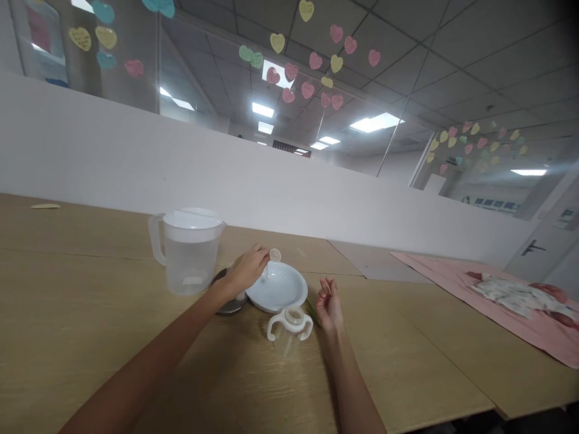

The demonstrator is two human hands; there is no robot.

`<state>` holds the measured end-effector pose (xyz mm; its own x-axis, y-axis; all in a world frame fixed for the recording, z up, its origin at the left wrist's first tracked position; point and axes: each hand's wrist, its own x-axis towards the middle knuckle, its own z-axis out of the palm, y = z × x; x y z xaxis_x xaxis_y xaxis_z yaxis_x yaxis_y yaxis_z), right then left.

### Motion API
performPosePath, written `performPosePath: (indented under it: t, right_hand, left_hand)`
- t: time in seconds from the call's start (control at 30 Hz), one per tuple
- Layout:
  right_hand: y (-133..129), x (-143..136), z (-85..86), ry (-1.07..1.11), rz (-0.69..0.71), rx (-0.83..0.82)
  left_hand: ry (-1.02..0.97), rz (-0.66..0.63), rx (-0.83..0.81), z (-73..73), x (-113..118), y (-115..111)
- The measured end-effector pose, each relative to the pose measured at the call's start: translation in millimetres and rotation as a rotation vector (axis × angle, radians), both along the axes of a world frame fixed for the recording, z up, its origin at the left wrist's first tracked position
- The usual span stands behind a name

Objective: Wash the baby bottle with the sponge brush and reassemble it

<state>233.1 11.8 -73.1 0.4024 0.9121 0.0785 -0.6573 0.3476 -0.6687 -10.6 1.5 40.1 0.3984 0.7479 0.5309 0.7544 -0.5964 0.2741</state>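
My left hand (248,269) pinches a small round whitish piece (275,255) above the rim of a white bowl (283,288). To the right of the bowl, my right hand (329,301) is raised with its fingers curled together; something thin and pale may be between the fingertips, too small to name. A clear bottle with two white handles (292,322) stands upright between my hands, its mouth uncovered. Partly behind my left hand and the bowl lies a dark round dish (231,306). A green strip (312,312) shows beside my right wrist.
On the left stands a translucent pitcher (192,256) with a white lid. A flat pale piece (45,206) lies far left. At right, a doll in patterned clothes (511,294) lies on a pink cloth (452,271). A white wall (271,193) borders the wooden table (398,355).
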Motion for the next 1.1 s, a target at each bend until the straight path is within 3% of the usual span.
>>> performPosePath:
  t: [0.23,0.67,1.1]
  right_hand:
    - [-7.9,-10.1,7.0,-0.089,0.043,0.041]
    - [-5.0,-8.5,3.1,-0.219,-0.117,0.032]
    - [-7.0,-15.3,10.1,-0.211,-0.065,0.045]
  left_hand:
    - [-0.073,-0.126,-0.092,-4.4,6.4,-3.8]
    - [0.018,-0.065,-0.064,-4.8,8.5,-9.3]
    - [0.084,-0.131,-0.066,-5.9,11.4,-12.9]
